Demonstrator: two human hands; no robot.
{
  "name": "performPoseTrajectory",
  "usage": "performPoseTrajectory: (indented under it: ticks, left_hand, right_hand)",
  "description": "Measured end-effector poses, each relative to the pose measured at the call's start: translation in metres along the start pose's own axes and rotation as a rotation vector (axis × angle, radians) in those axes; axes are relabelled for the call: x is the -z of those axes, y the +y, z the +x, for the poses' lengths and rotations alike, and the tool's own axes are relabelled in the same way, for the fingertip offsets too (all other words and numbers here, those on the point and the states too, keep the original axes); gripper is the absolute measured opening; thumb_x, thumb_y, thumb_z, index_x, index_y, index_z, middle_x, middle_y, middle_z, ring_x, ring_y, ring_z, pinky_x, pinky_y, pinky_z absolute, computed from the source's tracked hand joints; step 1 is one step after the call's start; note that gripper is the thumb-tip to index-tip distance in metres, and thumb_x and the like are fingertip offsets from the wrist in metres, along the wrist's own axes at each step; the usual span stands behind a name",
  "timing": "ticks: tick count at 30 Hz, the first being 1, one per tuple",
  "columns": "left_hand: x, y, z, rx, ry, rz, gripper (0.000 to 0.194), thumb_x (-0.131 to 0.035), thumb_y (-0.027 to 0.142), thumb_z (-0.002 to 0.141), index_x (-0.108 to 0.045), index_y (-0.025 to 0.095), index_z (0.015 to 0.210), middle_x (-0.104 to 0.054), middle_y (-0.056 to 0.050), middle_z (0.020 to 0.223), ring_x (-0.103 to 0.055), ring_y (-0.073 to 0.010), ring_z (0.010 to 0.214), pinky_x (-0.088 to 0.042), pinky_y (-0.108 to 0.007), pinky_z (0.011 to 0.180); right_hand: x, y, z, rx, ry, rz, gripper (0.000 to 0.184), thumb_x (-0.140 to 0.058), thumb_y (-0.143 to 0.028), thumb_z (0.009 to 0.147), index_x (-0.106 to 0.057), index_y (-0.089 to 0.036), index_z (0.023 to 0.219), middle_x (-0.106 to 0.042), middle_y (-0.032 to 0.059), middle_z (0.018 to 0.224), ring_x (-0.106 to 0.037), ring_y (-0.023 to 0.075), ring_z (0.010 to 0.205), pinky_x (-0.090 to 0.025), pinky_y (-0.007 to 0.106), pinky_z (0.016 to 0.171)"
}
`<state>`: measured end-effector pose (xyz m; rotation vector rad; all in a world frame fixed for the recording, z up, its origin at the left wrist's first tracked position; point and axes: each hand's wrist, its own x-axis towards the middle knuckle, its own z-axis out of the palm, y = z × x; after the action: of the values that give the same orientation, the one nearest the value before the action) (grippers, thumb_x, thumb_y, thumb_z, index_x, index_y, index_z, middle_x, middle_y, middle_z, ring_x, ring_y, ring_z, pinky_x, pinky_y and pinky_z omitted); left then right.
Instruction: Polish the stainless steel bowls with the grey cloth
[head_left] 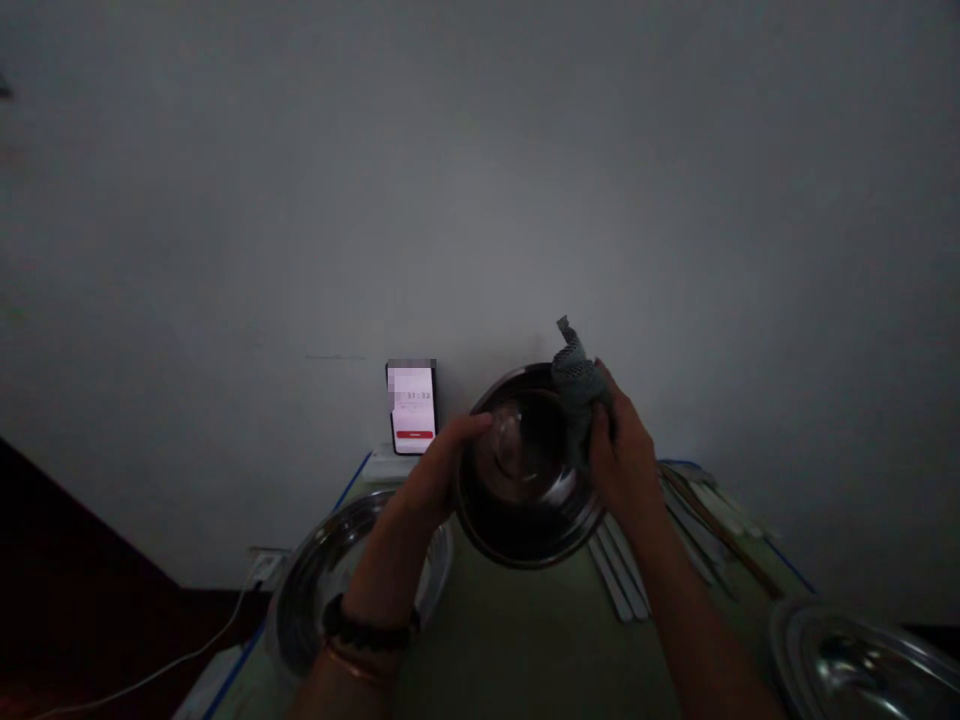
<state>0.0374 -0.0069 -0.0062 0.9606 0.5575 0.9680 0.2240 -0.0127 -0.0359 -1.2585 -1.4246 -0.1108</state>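
Note:
A shiny metal bowl (517, 515) is held up above the table, tilted so that its inside faces me. My left hand (441, 462) grips its left side, with the thumb over the rim and the other fingers hidden behind it. A grey-green textured cloth (577, 395) is bunched in my right hand (626, 455) against the bowl's right rim. One twisted end of the cloth sticks up above the bowl. Part of the right fingers is hidden by the cloth.
A larger metal basin (296, 600) stands on the left of the green table (510, 650); another basin (870, 660) is at the lower right. A lit phone (414, 410) leans by the wall. White strips (619, 575) and long thin utensils (724, 540) lie on the right.

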Motion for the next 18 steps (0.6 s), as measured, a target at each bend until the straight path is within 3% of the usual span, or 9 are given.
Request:
performPoseTrajectory:
  ticks: [4, 8, 10, 15, 18]
  left_hand:
    - [-0.002, -0.001, 0.003, 0.016, 0.139, -0.057, 0.028, -0.062, 0.036, 0.069, -0.071, 0.01, 0.076, -0.074, -0.008, 0.066, -0.07, -0.0263, 0.077, -0.053, -0.033, 0.075]
    - [-0.001, -0.004, 0.009, -0.075, 0.274, -0.159, 0.031, -0.063, 0.039, 0.072, -0.072, 0.011, 0.081, -0.075, -0.007, 0.072, -0.07, -0.0257, 0.082, -0.053, -0.033, 0.079]
    - [-0.003, -0.005, 0.013, -0.106, 0.294, -0.205, 0.031, -0.063, 0.038, 0.074, -0.072, 0.011, 0.087, -0.076, -0.007, 0.078, -0.069, -0.0247, 0.086, -0.053, -0.033, 0.082]
    - [-0.012, -0.004, 0.016, -0.126, 0.384, -0.251, 0.029, -0.065, 0.038, 0.071, -0.073, 0.013, 0.083, -0.076, -0.008, 0.078, -0.069, -0.0275, 0.092, -0.053, -0.036, 0.085]
    - [-0.015, 0.002, 0.014, -0.146, 0.454, -0.246, 0.027, -0.067, 0.038, 0.067, -0.073, 0.015, 0.078, -0.076, -0.007, 0.077, -0.068, -0.0292, 0.095, -0.053, -0.037, 0.086]
  right_hand:
    - [-0.001, 0.001, 0.002, -0.109, -0.096, -0.062, 0.052, -0.027, -0.033, 0.093, -0.036, -0.015, 0.141, -0.05, 0.0146, 0.137, -0.05, 0.0238, 0.123, -0.041, 0.043, 0.101]
    - [-0.002, 0.004, -0.003, -0.303, -0.36, -0.195, 0.056, -0.024, -0.033, 0.092, -0.035, -0.004, 0.139, -0.059, 0.024, 0.123, -0.059, 0.0331, 0.111, -0.045, 0.051, 0.092]
    - [-0.005, 0.006, -0.006, -0.317, -0.444, -0.236, 0.057, -0.023, -0.031, 0.093, -0.03, -0.002, 0.141, -0.059, 0.0257, 0.119, -0.061, 0.0339, 0.108, -0.046, 0.052, 0.091]
    - [-0.013, 0.008, 0.002, -0.15, -0.261, -0.247, 0.056, -0.032, -0.028, 0.091, -0.027, -0.012, 0.144, -0.035, 0.0204, 0.143, -0.04, 0.0321, 0.129, -0.039, 0.051, 0.102]
    - [-0.017, 0.008, 0.015, -0.057, -0.185, -0.222, 0.055, -0.044, -0.026, 0.088, -0.035, -0.021, 0.141, -0.034, 0.0163, 0.139, -0.041, 0.0305, 0.125, -0.04, 0.052, 0.101]
